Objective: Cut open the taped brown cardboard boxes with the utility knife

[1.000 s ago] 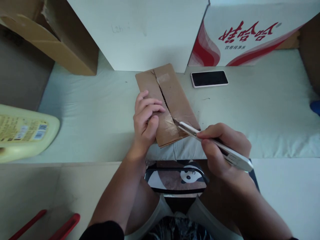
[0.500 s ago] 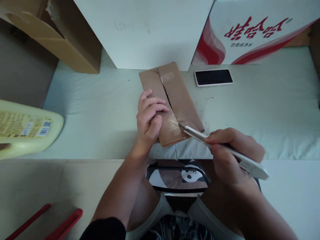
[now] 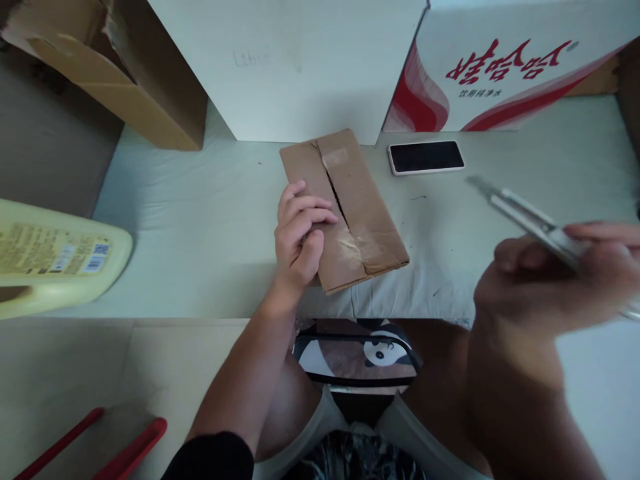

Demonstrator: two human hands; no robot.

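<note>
A flat brown cardboard box (image 3: 367, 207) lies at a slant on the cloth-covered surface, a dark slit running along its middle seam. Near its lower end the clear tape is wrinkled. My left hand (image 3: 303, 230) rests on the box's left part, fingers spread and lying on the cardboard, thumb beside them. Off to the right, my right hand (image 3: 555, 287) is closed around a utility knife (image 3: 530, 217), raised clear of the box. The knife's blade is out, points up and left, and is blurred by motion.
A phone (image 3: 427, 157) lies right of the box. Behind stand a white box (image 3: 300, 67) and a red-and-white carton (image 3: 510, 73). At left are an open cardboard box (image 3: 150, 87) and a pale yellow bottle (image 3: 65, 257). Red handles (image 3: 133, 447) show at lower left.
My right hand has lifted the utility knife off the box's lower seam and swung it to the right. My left hand has stayed on the box.
</note>
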